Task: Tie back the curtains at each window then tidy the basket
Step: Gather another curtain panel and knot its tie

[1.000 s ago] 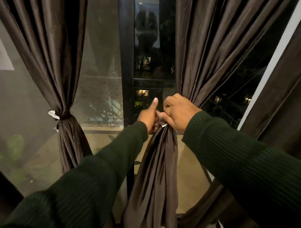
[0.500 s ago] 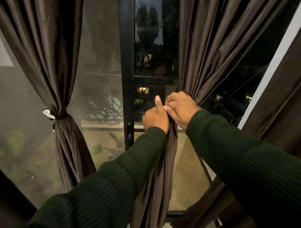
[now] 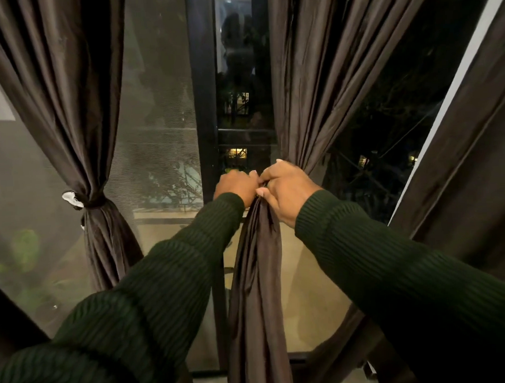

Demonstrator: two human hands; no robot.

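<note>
Left thumb (image 3: 239, 172) now down, both hands on middle curtain (image 3: 257, 277)

Left brown curtain (image 3: 71, 111) tied back; right curtain (image 3: 308, 89) bunched, hanging untied.

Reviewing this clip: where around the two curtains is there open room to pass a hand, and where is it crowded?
Open: the mesh pane between the tied left curtain and the black window post; also the dark pane right of the gathered curtain, up to the white frame edge. Crowded: the gather itself, where left hand and right hand grip the fabric together.
</note>
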